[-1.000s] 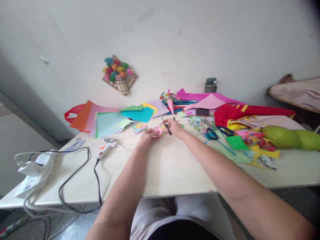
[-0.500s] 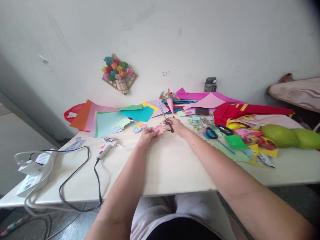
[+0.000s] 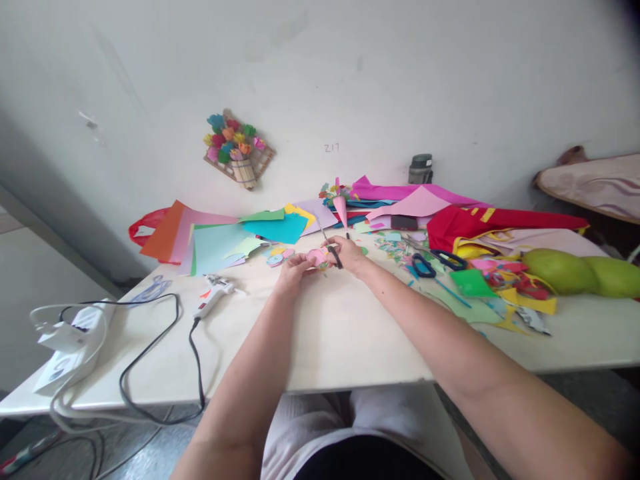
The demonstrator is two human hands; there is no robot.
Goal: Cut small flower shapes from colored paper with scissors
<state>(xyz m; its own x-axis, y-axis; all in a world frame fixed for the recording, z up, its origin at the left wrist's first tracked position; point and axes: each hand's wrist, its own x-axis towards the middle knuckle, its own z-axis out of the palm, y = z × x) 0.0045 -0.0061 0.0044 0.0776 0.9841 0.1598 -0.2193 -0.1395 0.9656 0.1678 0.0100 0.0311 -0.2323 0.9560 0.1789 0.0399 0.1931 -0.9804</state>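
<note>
Between thumb and fingers, my left hand pinches a small pink paper piece with a rounded, petal-like outline. My right hand is closed around a pair of scissors with dark handles; their blades point up and away towards the wall. The fingers of my right hand are close to the pink paper, and whether they touch it I cannot tell. Small coloured scraps lie on the table beneath both hands. Just left of my left hand are several cut paper shapes in pink, yellow and blue.
A glue gun with a black cord lies at left, near a white power strip. Coloured paper sheets spread along the back. A pink paper cone holds paper flowers. More scissors, scraps and a green cushion-like object are at right.
The scissors have tilted and dropped slightly within my right hand. The pink paper has turned a little, and both hands have come slightly nearer each other.
</note>
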